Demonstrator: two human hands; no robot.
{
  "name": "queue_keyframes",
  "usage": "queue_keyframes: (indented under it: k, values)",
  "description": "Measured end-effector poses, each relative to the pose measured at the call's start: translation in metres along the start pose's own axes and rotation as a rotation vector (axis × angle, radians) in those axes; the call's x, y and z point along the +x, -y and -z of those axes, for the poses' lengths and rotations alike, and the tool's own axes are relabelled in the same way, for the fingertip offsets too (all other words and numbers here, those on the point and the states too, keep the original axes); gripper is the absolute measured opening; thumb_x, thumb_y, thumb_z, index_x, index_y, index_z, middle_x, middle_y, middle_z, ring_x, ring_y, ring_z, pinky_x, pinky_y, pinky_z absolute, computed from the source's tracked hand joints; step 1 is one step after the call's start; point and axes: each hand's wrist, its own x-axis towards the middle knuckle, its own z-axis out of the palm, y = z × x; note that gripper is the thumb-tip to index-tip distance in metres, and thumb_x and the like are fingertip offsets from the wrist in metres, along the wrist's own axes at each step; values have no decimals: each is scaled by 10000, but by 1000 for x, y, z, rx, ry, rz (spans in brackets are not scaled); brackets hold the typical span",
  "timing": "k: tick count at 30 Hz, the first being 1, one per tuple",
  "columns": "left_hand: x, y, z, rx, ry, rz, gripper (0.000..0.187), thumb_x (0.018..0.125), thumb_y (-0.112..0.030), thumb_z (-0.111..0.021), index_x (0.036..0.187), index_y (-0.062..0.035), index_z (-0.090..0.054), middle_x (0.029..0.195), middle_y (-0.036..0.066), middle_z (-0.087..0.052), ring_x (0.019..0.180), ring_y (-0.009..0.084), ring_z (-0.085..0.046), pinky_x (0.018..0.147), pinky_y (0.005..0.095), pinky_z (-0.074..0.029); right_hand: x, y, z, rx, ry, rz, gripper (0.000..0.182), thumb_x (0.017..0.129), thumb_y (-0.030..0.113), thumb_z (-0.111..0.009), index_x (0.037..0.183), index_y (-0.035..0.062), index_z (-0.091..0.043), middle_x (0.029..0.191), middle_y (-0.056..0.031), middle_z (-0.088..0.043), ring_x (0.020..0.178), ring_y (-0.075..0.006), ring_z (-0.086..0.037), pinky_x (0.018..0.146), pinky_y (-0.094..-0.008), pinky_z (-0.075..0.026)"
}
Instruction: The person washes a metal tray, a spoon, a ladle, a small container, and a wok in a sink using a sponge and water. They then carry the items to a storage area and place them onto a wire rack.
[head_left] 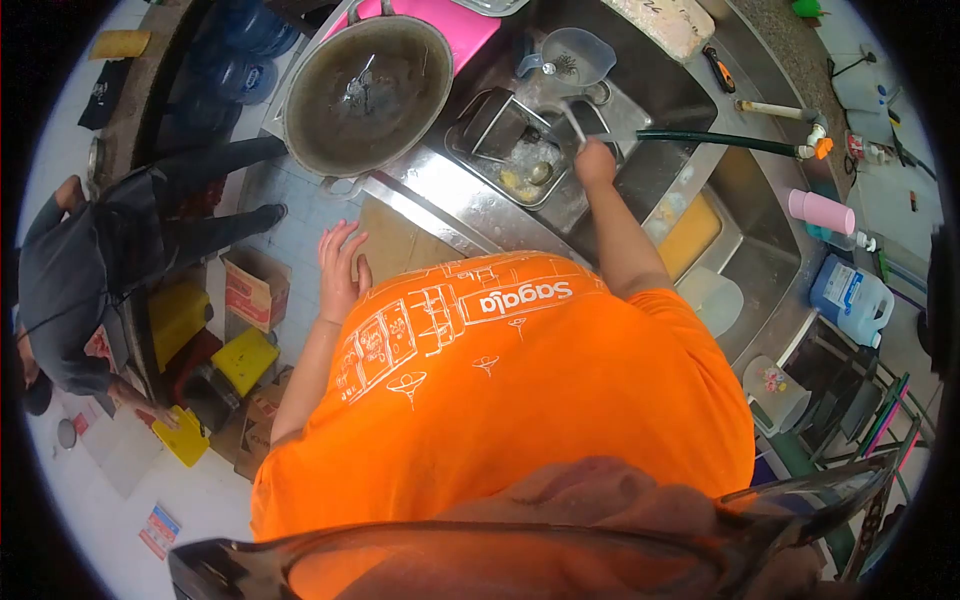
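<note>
My right hand [595, 163] is closed around the pale, slim handle of a utensil [574, 122] over the sink basin; its far end cannot be made out. Below the hand, a rectangular metal pan [530, 200] holds sudsy water. A round metal piece like a ladle bowl [540, 173] and something yellow [515, 185] lie in it. A clear plastic jug [580, 57] rests behind the pan. My left hand [342, 260] hangs by the counter front, fingers spread, holding nothing.
A large wok [370, 95] with murky liquid stands left of the sink. A green hose [720, 141] crosses the basin from the tap. Pink cups [822, 211] and a blue jug [850, 300] stand at right. Another person [75, 280] bends over at left, near cardboard boxes [255, 285].
</note>
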Motion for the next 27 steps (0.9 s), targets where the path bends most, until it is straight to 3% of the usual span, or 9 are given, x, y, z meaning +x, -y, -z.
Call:
queue_keyframes:
  k: [4,7,8,11,15,18,21,24,27]
  values:
    - [-37,31,-13,-11,80,56,412,730,46,-547,1122,-78,-531,1200,133,-508,1187,338,-448,1026,489,-308,6,-5,4,124,-117,-109,251,870,220,-481,989,58,-631,885,-205,-646,840,-366,-618,730,-453,-478]
    - [-85,64,-33,-1,189,123,386,746,17,-539,1124,-60,-529,1190,141,-511,1162,344,-458,1011,459,-329,41,-44,-39,832,-64,-286,282,878,280,-514,1006,53,-622,885,-100,-623,775,-247,-589,660,-394,-456]
    - [-106,79,-43,1,225,155,376,754,-10,-544,1127,-56,-530,1183,145,-515,1153,347,-462,1007,448,-334,40,-43,-40,1186,-107,-376,300,880,307,-531,1014,52,-616,902,-51,-600,779,-190,-565,631,-376,-439]
    - [-141,93,-44,-81,393,359,381,781,-126,-569,1150,-41,-529,1181,165,-523,1139,362,-463,993,416,-354,28,-12,4,1411,17,-974,289,893,286,-515,1058,59,-585,1022,-48,-573,902,-196,-553,683,-431,-432]
    - [-235,146,-59,-130,585,807,500,780,-288,-635,1192,-29,-521,1162,180,-567,1111,377,-496,961,395,-392,44,-56,-52,1995,76,-776,272,914,291,-452,1085,105,-554,1093,-44,-577,977,-242,-569,801,-560,-437]
    - [-284,190,-70,-140,916,878,559,793,-349,-639,1206,2,-503,1125,187,-605,1056,356,-557,911,389,-438,30,-50,-45,1910,-59,-908,256,890,258,-462,1038,86,-579,1020,-64,-608,922,-270,-600,813,-506,-473]
    - [-332,216,-84,-257,725,958,599,797,-416,-623,1192,18,-505,1081,200,-626,1005,330,-598,862,369,-470,25,-38,-36,1728,51,-842,224,858,207,-488,994,68,-598,948,-90,-627,860,-295,-617,808,-427,-485]
    - [-322,210,-89,-530,580,1164,622,797,-435,-635,1190,26,-496,1080,195,-627,994,283,-607,834,335,-483,3,-14,-26,957,125,-394,312,790,210,-543,1031,19,-593,1002,-151,-638,922,-314,-610,772,-425,-475]
    - [-278,185,-80,-217,694,993,591,798,-384,-666,1191,21,-488,1063,159,-636,965,224,-610,824,306,-482,3,-10,-13,333,90,-160,277,798,158,-517,1026,23,-597,990,-225,-626,946,-388,-591,807,-427,-465]
